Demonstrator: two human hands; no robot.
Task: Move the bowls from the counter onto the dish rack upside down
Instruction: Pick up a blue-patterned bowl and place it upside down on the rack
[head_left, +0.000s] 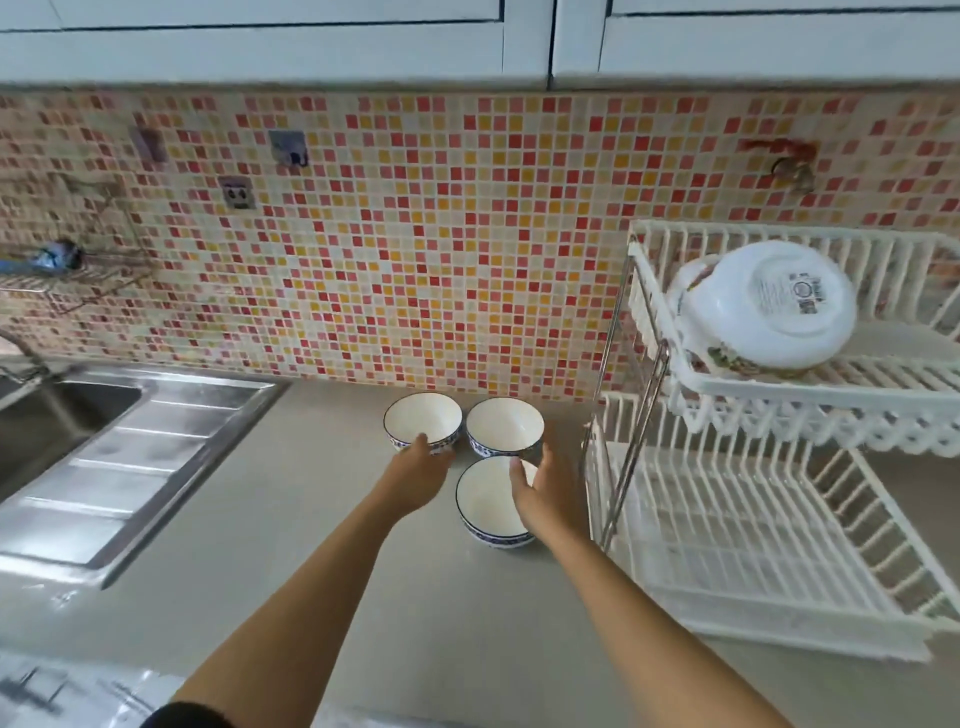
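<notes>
**Both hands close on the bowls, rack waiting at right**

Three white bowls with blue rims stand upright in a tight cluster on the grey surface (291, 519), just below the centre of the frame: the left bowl (422, 420), the right bowl (505, 425) and the near bowl (493, 501) below them.

The left hand (421, 470) reaches up the frame, its fingers loosely spread and touching the lower rim of the left bowl; no grip has formed. The right hand (540, 491) is open and curved over the right edge of the near bowl, with fingertips up by the right bowl's rim; whether it touches either one cannot be told.

The two-tier white dish rack (753, 545) stands just right of the bowls, so the right hand is nearer to it. Its lower tier looks bare and open toward the bowls; the upper tier holds a large white bowl (769, 306) already turned over. Likely hazards are the rack's metal post beside the near bowl and the bowls knocking together. The sink (78, 415) lies well apart at the left.
</notes>
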